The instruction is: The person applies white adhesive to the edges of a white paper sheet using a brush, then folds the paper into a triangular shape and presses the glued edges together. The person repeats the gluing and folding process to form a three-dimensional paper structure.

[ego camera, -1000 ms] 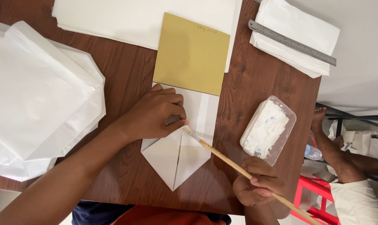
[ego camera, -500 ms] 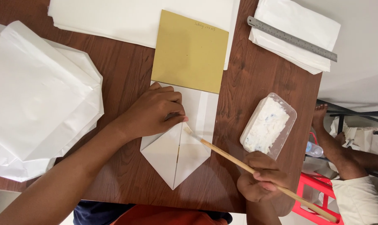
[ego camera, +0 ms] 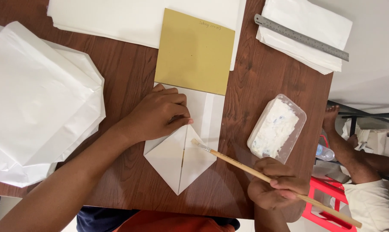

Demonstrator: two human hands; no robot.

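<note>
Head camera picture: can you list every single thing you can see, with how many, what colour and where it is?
folded paper: one, white, table middle, point toward the near edge
paintbrush: one, wooden handle, bristles on the folded paper
paste tub: one, clear with white paste, right of the paper
card: one, mustard yellow, above the paper
ruler: one, grey metal, far right on a white stack
white paper stacks: several, left, top and top right
table: one, dark brown wood
stool: one, red, lower right
another person's leg: right edge
left hand: pressing the folded paper
right hand: gripping the paintbrush
</note>
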